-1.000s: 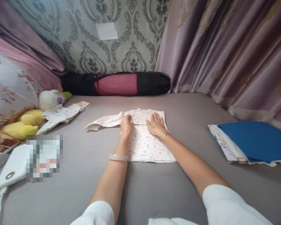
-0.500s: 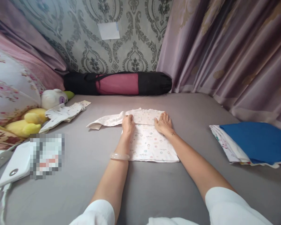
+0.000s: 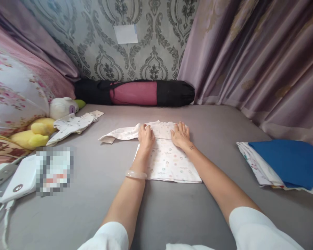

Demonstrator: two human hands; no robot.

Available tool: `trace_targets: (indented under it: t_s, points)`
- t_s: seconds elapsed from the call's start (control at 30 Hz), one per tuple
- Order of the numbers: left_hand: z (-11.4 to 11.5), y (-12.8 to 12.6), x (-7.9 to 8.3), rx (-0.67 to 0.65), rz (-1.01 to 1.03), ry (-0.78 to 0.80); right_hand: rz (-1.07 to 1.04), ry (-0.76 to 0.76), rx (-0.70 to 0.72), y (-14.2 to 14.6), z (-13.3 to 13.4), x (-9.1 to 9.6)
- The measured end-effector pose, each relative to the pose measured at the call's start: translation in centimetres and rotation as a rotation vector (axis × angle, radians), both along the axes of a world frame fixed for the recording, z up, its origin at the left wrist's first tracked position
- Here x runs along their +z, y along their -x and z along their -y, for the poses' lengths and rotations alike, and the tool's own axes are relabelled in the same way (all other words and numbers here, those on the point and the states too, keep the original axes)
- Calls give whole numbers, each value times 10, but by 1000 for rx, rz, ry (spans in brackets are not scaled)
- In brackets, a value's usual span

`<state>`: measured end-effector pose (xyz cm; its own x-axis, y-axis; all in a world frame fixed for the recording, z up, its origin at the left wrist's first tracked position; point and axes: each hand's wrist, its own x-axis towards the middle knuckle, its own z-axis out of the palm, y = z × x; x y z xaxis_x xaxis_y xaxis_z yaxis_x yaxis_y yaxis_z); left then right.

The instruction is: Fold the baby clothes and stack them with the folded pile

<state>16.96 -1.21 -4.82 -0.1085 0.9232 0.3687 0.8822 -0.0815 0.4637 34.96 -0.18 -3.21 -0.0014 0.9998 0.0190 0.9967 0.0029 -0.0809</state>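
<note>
A small white long-sleeved shirt (image 3: 174, 166) with a pastel print lies on the grey sheet in front of me. One sleeve (image 3: 120, 133) stretches out to the left; the other is folded across the upper body of the shirt. My left hand (image 3: 146, 137) rests on the shirt near the base of the outstretched sleeve, fingers slightly bent and apart. Flat on the upper right part of the shirt lies my right hand (image 3: 181, 135), its fingers spread. Neither hand grips the cloth.
Folded clothes with a blue one (image 3: 289, 163) on top lie at the right. At the left are a crumpled white garment (image 3: 74, 125), plush toys (image 3: 41, 130), a white power bank (image 3: 22, 178) with cables and a power strip (image 3: 1, 175). A black-and-pink rolled bag (image 3: 133, 93) lies along the wall.
My left hand has loosened from a closed shape, its fingers now apart on the cloth. My right hand stays flat on the shirt. The view has shifted slightly.
</note>
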Motion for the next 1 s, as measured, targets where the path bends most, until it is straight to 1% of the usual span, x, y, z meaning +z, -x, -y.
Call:
trace_targets:
  t_s: [0.07,0.13,0.27,0.47,0.57,0.67,0.73,0.8,0.9,1.0]
  points:
    - [1,-4,0,-104,-76,3,-28,3,102,6,-1,0]
    - [2,-9,-2,-178,-145,76,-48,27,147,10,-3,-1]
    - [4,-15,-6,-165,-217,274,-84,75,137,12,-7,-4]
    - [3,-16,-4,-152,-227,354,-77,70,132,11,-9,-7]
    - [3,-15,-3,-151,-197,344,-81,81,133,11,-10,-6]
    - [3,-14,-3,-153,-155,301,-95,128,130,11,-11,-3]
    - [2,-14,-4,-143,-113,241,-90,145,113,14,-11,0]
    - [-1,-13,-4,-118,-63,158,-67,98,127,22,-11,3]
    - [-6,-9,-3,-81,31,78,-55,36,259,42,-13,4]
    - [-9,-3,1,-51,155,83,-76,76,384,62,-19,3]
